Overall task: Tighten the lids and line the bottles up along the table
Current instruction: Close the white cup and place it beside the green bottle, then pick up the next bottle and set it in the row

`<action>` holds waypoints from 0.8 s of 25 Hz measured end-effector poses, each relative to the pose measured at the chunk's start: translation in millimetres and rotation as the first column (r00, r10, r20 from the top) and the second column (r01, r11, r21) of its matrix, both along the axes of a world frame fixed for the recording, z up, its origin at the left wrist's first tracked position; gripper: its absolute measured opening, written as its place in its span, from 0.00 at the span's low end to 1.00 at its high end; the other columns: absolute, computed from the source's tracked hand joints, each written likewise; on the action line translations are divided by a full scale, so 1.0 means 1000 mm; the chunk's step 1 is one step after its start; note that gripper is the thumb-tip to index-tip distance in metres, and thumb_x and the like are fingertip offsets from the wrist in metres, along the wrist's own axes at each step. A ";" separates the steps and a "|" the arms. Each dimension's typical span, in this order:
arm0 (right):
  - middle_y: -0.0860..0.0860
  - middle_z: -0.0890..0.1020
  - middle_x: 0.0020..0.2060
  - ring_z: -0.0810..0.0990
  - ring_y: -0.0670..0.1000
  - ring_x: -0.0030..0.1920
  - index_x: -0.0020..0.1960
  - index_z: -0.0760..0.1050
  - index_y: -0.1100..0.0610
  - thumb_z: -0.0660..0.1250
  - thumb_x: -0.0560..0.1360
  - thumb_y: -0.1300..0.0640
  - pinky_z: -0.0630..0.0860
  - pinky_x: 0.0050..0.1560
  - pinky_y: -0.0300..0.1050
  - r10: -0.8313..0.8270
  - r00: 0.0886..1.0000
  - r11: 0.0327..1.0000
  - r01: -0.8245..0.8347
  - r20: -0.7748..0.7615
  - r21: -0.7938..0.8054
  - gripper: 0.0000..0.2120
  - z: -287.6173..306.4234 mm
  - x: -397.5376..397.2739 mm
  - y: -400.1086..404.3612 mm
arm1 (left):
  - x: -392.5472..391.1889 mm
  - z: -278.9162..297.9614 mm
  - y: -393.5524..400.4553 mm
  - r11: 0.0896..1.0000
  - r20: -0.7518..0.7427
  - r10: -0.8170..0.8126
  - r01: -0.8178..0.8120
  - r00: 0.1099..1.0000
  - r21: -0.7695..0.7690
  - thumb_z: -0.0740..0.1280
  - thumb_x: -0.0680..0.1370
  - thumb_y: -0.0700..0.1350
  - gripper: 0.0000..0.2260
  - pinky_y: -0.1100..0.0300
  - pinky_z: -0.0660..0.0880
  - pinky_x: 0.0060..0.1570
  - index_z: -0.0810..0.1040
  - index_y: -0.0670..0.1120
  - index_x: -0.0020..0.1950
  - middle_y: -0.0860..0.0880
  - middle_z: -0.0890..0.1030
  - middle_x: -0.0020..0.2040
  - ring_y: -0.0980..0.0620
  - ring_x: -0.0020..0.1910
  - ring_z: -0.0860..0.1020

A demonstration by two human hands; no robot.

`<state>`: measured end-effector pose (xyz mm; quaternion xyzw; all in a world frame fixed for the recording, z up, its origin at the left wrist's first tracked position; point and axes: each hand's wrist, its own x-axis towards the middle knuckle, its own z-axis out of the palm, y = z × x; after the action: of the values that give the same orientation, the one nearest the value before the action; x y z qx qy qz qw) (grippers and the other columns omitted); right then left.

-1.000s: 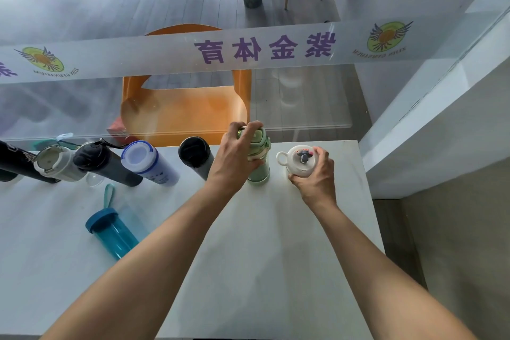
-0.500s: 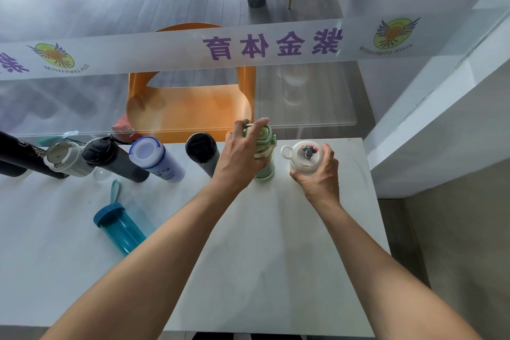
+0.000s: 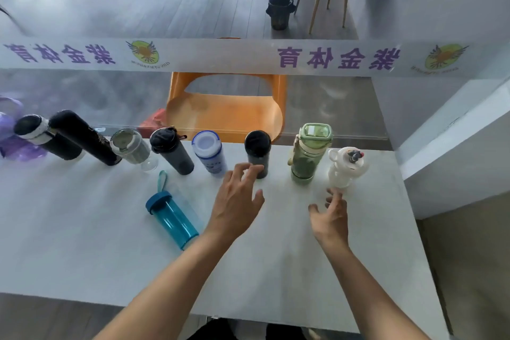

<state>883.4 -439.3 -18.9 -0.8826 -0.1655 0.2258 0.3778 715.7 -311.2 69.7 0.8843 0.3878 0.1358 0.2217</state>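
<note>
Several bottles stand in a row along the far edge of the white table (image 3: 82, 243). At the right end are a white bottle (image 3: 345, 168) and a green bottle (image 3: 307, 157), then a black tumbler (image 3: 258, 153), a white and blue bottle (image 3: 209, 154) and a dark grey bottle (image 3: 172, 152). A teal bottle (image 3: 172, 221) stands alone, nearer to me. My left hand (image 3: 237, 201) hovers open in front of the black tumbler. My right hand (image 3: 331, 215) hovers open just short of the white bottle. Neither hand holds anything.
Further left in the row stand a grey-lidded bottle (image 3: 129, 146), a tall black flask (image 3: 82, 136) and a black and white flask (image 3: 41, 135). A glass partition with a printed band (image 3: 248, 56) runs behind the table, with an orange chair (image 3: 226, 107) beyond it.
My left hand has let go of the green bottle and my right hand has let go of the white bottle. Both hands have drawn back toward me, fingers apart.
</note>
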 end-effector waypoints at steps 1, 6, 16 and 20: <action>0.57 0.74 0.62 0.76 0.57 0.62 0.69 0.67 0.54 0.69 0.75 0.56 0.74 0.61 0.51 0.040 0.999 0.999 -0.040 -0.028 -0.011 0.23 0.003 -0.019 0.008 | -0.024 -0.006 0.003 0.999 -0.024 0.026 -0.027 0.999 -0.029 0.66 0.77 0.46 0.21 0.56 0.70 0.62 0.70 0.52 0.70 0.50 0.72 0.66 0.47 0.62 0.72; 0.55 0.77 0.60 0.78 0.53 0.60 0.65 0.74 0.55 0.67 0.76 0.56 0.73 0.59 0.45 0.224 0.970 0.973 -0.229 -0.095 -0.042 0.18 0.010 -0.119 0.063 | -0.130 -0.039 0.037 0.956 -0.118 0.182 -0.204 0.976 -0.210 0.64 0.78 0.48 0.17 0.54 0.72 0.63 0.71 0.52 0.68 0.50 0.73 0.64 0.48 0.60 0.73; 0.51 0.72 0.72 0.73 0.53 0.70 0.75 0.65 0.49 0.60 0.80 0.49 0.71 0.70 0.50 0.578 0.768 0.765 -0.627 -0.275 -0.143 0.24 0.000 -0.234 0.180 | -0.218 -0.090 0.107 0.339 -0.250 0.612 -0.534 0.751 -0.774 0.63 0.80 0.45 0.28 0.45 0.69 0.69 0.57 0.49 0.78 0.43 0.67 0.74 0.43 0.69 0.72; 0.52 0.67 0.77 0.69 0.56 0.74 0.79 0.57 0.48 0.55 0.82 0.48 0.67 0.72 0.53 0.577 0.699 0.701 -0.689 -0.423 -0.184 0.26 -0.015 -0.242 0.225 | -0.211 -0.098 0.128 0.032 -0.234 0.782 -0.412 0.578 -0.911 0.60 0.81 0.41 0.28 0.45 0.75 0.64 0.54 0.49 0.79 0.42 0.70 0.72 0.43 0.64 0.74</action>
<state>641.4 -214.6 -33.9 -0.7669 -0.3566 0.5136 0.1447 504.6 -183.6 -28.0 0.3074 0.6859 0.1258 0.6475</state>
